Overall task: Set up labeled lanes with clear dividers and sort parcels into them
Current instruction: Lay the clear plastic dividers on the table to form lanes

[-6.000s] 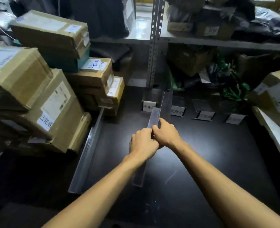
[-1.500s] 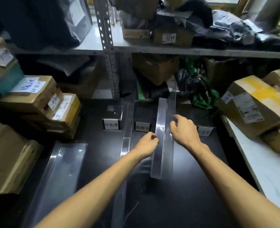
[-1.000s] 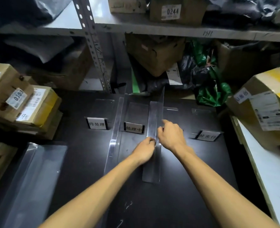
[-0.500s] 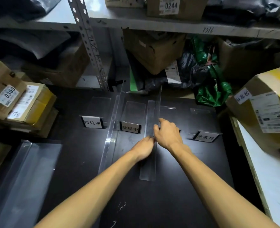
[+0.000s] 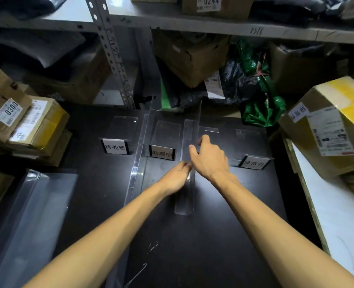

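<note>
Divider [image 5: 186, 197] now lowered flat onto table [image 5: 217, 242]; left hand [image 5: 176, 178] and right hand [image 5: 211, 161] pinch it, fixing another lane boundary.

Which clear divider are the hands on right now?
The rightmost divider, just right of the 处理中 label: left hand and right hand both touch it. The middle divider and the leftmost divider are untouched.

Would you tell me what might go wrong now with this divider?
The clear divider that the left hand and right hand hold sits close to the label at its left; a nudge may topple that label. The tilted parcel on the right might slide onto the table.
</note>
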The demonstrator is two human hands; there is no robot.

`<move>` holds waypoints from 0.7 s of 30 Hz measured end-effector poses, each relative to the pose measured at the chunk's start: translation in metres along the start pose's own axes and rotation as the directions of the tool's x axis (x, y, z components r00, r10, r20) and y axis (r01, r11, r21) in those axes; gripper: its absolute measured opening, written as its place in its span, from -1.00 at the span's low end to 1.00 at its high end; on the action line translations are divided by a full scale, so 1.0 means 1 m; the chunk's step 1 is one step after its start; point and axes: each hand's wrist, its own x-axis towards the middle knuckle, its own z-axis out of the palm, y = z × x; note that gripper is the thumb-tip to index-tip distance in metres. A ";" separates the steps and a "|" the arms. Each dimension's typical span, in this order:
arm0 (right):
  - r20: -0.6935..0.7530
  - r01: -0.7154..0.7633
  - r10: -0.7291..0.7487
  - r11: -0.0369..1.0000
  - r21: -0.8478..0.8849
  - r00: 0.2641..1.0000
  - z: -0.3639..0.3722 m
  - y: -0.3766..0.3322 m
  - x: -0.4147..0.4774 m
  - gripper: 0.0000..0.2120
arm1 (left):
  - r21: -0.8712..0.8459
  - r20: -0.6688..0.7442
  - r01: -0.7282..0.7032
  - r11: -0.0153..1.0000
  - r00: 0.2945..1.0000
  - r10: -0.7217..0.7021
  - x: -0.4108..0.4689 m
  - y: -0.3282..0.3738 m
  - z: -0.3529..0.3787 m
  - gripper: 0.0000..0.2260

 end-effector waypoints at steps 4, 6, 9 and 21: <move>-0.103 0.047 -0.035 0.993 0.110 0.994 -0.014 -0.012 -0.013 -0.86 | -0.074 -0.098 -0.095 0.993 0.991 0.088 -0.020 0.019 -0.014 -0.76; -0.113 0.076 -0.058 0.985 0.156 0.992 -0.024 -0.022 -0.020 -0.87 | -0.073 -0.132 -0.148 0.986 0.982 0.138 -0.033 0.027 -0.025 -0.75; -0.097 0.159 -0.139 0.956 0.245 0.985 -0.040 -0.042 -0.036 -0.83 | -0.071 -0.178 -0.232 0.970 0.960 0.217 -0.056 0.035 -0.045 -0.75; 0.050 0.447 -0.484 0.839 0.310 0.874 -0.061 -0.160 -0.112 -0.75 | 0.030 -0.417 -0.305 0.952 0.862 0.289 -0.202 0.018 -0.133 -0.76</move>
